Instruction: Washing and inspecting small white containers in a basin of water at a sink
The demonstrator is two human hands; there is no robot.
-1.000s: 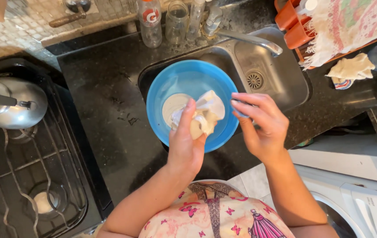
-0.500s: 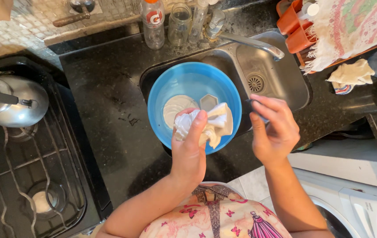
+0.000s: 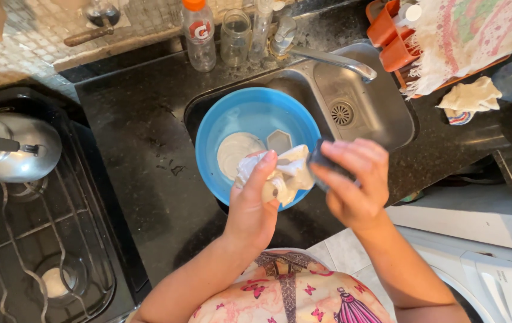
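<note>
A crumpled white cloth, wet-looking and bunched into folds, is held above the near rim of a round blue basin. Touching its right side is a small dark object, mostly hidden by fingers; what it is cannot be told.
</note>
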